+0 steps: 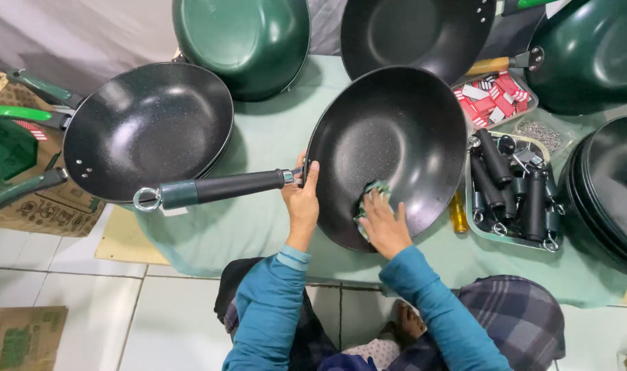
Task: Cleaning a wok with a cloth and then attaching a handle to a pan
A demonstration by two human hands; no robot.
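Two teal sleeves reach up from the lap to a black wok [389, 144] that rests tilted on the pale green tabletop [272, 137], its hollow facing the camera. The left hand [302, 203] grips the wok's rim where the handle joins, thumb over the edge and fingers [312, 177] curled tight around it. The wok's handle [210, 189], black with a green end and a metal ring, sticks out left of the bowl. The right hand [384, 223] lies flat inside the wok near its lower rim, fingers spread and pressing a small green cloth [372, 196] against the dark coating. Left of the wok sits a second black wok [145, 127] with green handles beyond it. Above the wok stand a green pan [241, 41], bottom up, and another black pan [416, 31]. Right of the wok a metal tray [513, 237] holds loose black handles, with a small tray of red and white tags [492, 96] above it and stacked pans [612, 192] further right.
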